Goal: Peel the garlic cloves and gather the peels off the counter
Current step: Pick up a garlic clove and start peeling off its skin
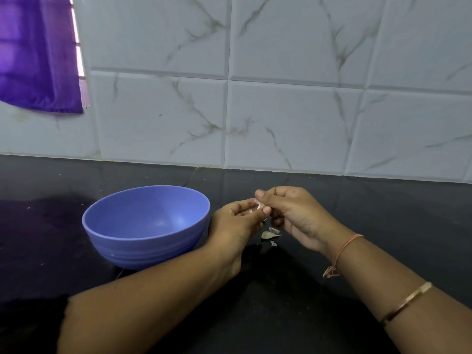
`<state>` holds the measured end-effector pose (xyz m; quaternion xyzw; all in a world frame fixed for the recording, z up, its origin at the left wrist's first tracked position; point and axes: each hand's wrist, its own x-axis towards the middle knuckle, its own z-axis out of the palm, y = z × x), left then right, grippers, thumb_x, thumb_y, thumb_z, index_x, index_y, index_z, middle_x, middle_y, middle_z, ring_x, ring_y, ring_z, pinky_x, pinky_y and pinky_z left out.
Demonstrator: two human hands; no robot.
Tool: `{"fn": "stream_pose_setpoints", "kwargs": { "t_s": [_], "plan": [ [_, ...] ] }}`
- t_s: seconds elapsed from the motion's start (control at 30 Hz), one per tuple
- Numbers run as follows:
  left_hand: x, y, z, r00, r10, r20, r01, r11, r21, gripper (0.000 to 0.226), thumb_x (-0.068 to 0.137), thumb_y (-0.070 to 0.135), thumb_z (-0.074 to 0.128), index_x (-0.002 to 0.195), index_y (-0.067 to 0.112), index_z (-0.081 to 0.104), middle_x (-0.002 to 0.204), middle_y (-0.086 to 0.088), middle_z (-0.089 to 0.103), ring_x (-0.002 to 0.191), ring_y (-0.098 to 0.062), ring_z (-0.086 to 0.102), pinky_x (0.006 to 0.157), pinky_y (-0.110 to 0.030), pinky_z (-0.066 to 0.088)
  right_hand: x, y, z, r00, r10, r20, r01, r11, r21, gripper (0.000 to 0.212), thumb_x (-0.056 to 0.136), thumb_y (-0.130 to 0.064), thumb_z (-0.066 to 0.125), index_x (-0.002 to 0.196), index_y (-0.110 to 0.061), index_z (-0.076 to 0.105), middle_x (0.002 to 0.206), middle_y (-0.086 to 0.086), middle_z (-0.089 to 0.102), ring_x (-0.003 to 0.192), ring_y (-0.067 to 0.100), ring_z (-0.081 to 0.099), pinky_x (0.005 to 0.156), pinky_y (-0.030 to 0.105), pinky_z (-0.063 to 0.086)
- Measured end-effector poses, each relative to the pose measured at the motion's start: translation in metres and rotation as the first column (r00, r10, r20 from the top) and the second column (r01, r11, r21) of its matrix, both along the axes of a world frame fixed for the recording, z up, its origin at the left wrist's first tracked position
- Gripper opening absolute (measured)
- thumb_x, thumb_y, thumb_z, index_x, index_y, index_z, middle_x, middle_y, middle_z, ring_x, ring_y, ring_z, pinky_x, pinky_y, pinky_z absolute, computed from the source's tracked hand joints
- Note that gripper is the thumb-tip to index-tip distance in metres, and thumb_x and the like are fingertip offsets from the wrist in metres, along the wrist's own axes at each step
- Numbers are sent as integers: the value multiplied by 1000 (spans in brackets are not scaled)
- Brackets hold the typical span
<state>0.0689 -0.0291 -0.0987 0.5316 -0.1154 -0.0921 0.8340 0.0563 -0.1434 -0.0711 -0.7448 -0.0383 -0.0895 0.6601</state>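
I can barely see the garlic clove [258, 207], mostly hidden between my fingertips, left hand [233, 223] and right hand [297, 213] both pinching it above the counter [370, 213], peels [270, 234] lying beneath, bowl [143, 247] near my left hand

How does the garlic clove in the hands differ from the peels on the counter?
The garlic clove is held up in the air, pinched between the left hand and the right hand; the peels lie loose on the counter below. The clove is one piece, mostly hidden by fingers; the peels are several small scraps in plain view. Both are pale and sit to the right of the bowl.
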Motion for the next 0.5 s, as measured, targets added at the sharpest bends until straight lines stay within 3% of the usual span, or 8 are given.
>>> {"fn": "stream_pose_setpoints", "kwargs": {
  "t_s": [0.2, 0.3, 0.5],
  "plan": [
    [1, 1, -1, 1000, -27, 6, 27, 998, 51, 10, 82, 15, 66, 88, 9, 71, 94, -10, 73, 97, -21, 66, 87, -27, 52, 2, 1, -1, 996, -72, 48, 70, 997, 36, 24, 89, -18, 59, 66, -9, 58, 54, -5, 55, 43, -1, 43, 47, 15, 35],
    [1, 1, 0, 998, -55, -3, 55, 998, 5, 9, 84, 13, 63, 87, 8, 70, 91, -7, 74, 92, -14, 68, 84, -23, 52, 3, 6, -4, 989, -105, 107, 100, 994, 49, 26, 90, -15, 56, 65, -9, 57, 53, -4, 53, 45, 1, 43, 46, 13, 37],
    [2, 0, 0, 998, -54, -21, 54, 998, -34, 11, 86, 13, 60, 87, 7, 70, 82, -5, 73, 84, -11, 69, 73, -19, 55, 7, 10, -7, 977, -137, 163, 134, 991, 31, 22, 91, -15, 54, 69, -9, 54, 67, 5, 52, 65, 12, 48, 65, 26, 43]
  ]
}}
